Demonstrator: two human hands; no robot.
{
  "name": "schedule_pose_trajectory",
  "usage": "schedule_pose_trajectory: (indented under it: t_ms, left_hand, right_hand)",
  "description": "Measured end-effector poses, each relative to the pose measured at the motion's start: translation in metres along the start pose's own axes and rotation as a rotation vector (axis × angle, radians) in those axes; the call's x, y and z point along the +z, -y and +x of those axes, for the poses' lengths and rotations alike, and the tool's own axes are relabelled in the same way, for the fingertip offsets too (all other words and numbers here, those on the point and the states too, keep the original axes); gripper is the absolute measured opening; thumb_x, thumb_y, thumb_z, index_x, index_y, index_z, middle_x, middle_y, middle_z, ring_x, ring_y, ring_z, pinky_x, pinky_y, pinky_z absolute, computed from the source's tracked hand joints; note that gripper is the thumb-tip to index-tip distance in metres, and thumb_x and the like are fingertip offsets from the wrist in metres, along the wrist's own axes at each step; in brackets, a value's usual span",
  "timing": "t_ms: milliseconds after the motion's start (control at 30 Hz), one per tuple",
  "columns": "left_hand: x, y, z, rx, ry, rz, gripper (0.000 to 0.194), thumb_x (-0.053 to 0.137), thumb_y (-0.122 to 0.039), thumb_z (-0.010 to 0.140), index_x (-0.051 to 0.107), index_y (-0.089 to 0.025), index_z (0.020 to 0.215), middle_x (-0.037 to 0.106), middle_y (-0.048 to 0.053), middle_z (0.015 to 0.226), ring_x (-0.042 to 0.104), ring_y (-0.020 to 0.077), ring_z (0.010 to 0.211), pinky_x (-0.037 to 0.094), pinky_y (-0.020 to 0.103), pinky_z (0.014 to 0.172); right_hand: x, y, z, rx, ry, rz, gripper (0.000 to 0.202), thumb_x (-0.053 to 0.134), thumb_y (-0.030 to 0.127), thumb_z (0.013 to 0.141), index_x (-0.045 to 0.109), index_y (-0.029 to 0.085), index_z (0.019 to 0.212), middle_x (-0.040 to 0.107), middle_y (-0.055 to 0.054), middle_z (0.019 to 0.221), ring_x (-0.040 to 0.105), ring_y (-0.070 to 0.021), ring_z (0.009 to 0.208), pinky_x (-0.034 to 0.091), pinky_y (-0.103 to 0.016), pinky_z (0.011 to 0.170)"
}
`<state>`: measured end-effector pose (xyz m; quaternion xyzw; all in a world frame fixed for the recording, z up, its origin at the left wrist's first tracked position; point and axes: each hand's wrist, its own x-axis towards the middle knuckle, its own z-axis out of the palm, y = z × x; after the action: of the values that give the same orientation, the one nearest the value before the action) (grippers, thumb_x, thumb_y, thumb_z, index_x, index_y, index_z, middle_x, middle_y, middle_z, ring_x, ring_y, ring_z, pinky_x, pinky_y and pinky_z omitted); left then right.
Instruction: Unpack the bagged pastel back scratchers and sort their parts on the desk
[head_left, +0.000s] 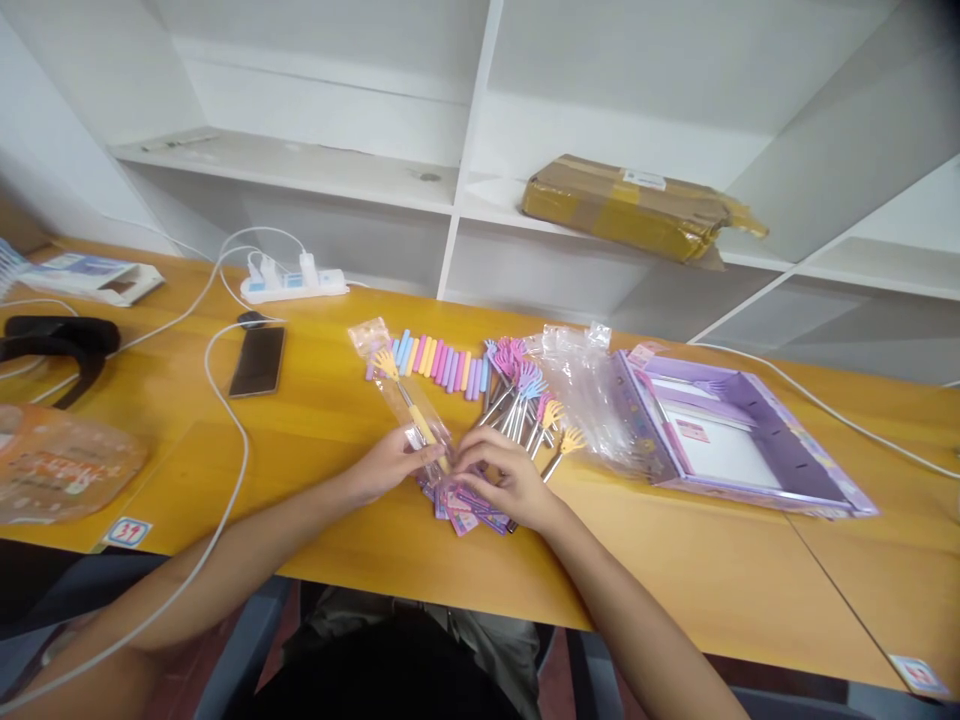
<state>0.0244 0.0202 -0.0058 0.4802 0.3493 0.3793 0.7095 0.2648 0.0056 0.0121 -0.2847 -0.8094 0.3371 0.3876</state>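
Observation:
A yellow back scratcher point(415, 410) with a hand-shaped head lies inside a clear plastic bag. My left hand point(391, 462) is closed on the bagged scratcher near its handle end. The fingers of my right hand point(506, 475) pinch at the bottom end of the same bag. Beneath both hands are purple and pink printed cards point(463, 512). Beyond them runs a row of coloured handle tubes point(442, 363). Several scratchers with metal rods point(525, 395) are piled behind my right hand, and a stack of clear bags point(581, 385) lies to their right.
A purple open box point(806, 440) stands on the right, holding a few items. To the left are a phone point(258, 361), a power strip point(294, 287), white cables, an orange bag point(71, 465) and a black object point(67, 345). A taped carton point(630, 205) rests on the shelf.

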Motion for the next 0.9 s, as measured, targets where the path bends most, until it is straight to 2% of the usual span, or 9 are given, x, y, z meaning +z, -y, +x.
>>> schedule_pose_trajectory:
  t_ms: [133,200,333,433,533,600,700,800,900]
  left_hand:
    - [-0.002,0.005,0.001,0.011,0.102,0.076,0.045,0.083,-0.053,0.088,0.073,-0.014,0.108,0.072,0.003,0.080,0.064,0.0151,0.064,0.051,0.026,0.061]
    - [-0.002,0.006,0.000,0.004,0.142,0.040,0.048,0.079,-0.056,0.091,0.073,-0.015,0.114,0.070,0.003,0.078,0.063,0.0144,0.062,0.050,0.026,0.059]
    - [-0.002,0.003,0.001,0.026,0.199,0.061,0.045,0.088,-0.045,0.085,0.074,-0.017,0.118,0.076,0.006,0.095,0.070,0.0175,0.079,0.055,0.028,0.074]
    - [-0.002,0.003,0.002,0.056,0.176,0.109,0.043,0.093,-0.037,0.079,0.076,-0.018,0.114,0.079,0.009,0.108,0.074,0.0229,0.096,0.057,0.032,0.087]
    - [-0.001,0.003,0.002,0.042,0.182,0.098,0.042,0.092,-0.037,0.080,0.077,-0.017,0.114,0.080,0.012,0.111,0.075,0.0261,0.102,0.057,0.036,0.091]
    - [0.000,0.004,0.001,0.041,0.200,0.078,0.041,0.092,-0.036,0.081,0.077,-0.018,0.114,0.080,0.012,0.111,0.075,0.0266,0.104,0.058,0.037,0.094]
    - [0.002,0.003,0.000,0.044,0.223,0.051,0.038,0.091,-0.035,0.082,0.077,-0.020,0.114,0.080,0.010,0.110,0.076,0.0258,0.103,0.058,0.037,0.094]
    - [0.003,0.003,-0.001,0.038,0.235,0.079,0.035,0.089,-0.034,0.083,0.077,-0.020,0.112,0.080,0.009,0.108,0.076,0.0249,0.100,0.058,0.035,0.090]
    - [0.002,0.003,-0.001,0.038,0.210,0.119,0.037,0.090,-0.035,0.082,0.076,-0.019,0.112,0.080,0.009,0.107,0.076,0.0244,0.096,0.059,0.035,0.086]
  right_hand:
    - [0.003,-0.001,0.002,0.078,-0.016,-0.058,0.015,0.070,0.040,0.103,0.074,0.026,0.100,0.073,-0.008,0.094,0.068,-0.0232,0.087,0.055,-0.039,0.081]
    - [0.004,-0.001,0.002,0.102,-0.020,-0.079,0.019,0.069,0.042,0.103,0.074,0.025,0.097,0.073,-0.007,0.090,0.067,-0.0221,0.083,0.054,-0.037,0.078]
    - [0.005,-0.001,0.003,0.129,-0.033,-0.082,0.022,0.068,0.044,0.103,0.072,0.024,0.095,0.070,-0.005,0.087,0.063,-0.0185,0.074,0.049,-0.033,0.070]
    - [0.007,-0.004,0.002,0.177,-0.071,-0.051,0.023,0.071,0.047,0.100,0.070,0.024,0.101,0.069,-0.004,0.086,0.061,-0.0179,0.072,0.049,-0.032,0.069]
    - [0.009,-0.009,0.000,0.253,-0.134,0.027,0.035,0.075,0.052,0.096,0.064,0.024,0.115,0.066,-0.002,0.090,0.060,-0.0166,0.071,0.048,-0.030,0.065]
    - [0.008,-0.011,0.000,0.295,-0.117,0.077,0.041,0.075,0.055,0.096,0.060,0.024,0.119,0.065,-0.001,0.088,0.059,-0.0156,0.069,0.046,-0.028,0.063]
    - [0.006,-0.010,0.001,0.327,-0.013,0.069,0.037,0.070,0.059,0.098,0.064,0.023,0.103,0.061,0.001,0.077,0.054,-0.0148,0.066,0.041,-0.027,0.061]
    - [0.005,-0.009,0.001,0.321,0.038,0.014,0.045,0.067,0.062,0.099,0.060,0.021,0.082,0.055,0.002,0.070,0.047,-0.0133,0.064,0.036,-0.026,0.060]
    - [0.006,-0.009,0.000,0.313,0.055,0.010,0.048,0.066,0.061,0.099,0.058,0.020,0.076,0.052,0.003,0.067,0.045,-0.0127,0.063,0.034,-0.026,0.060]
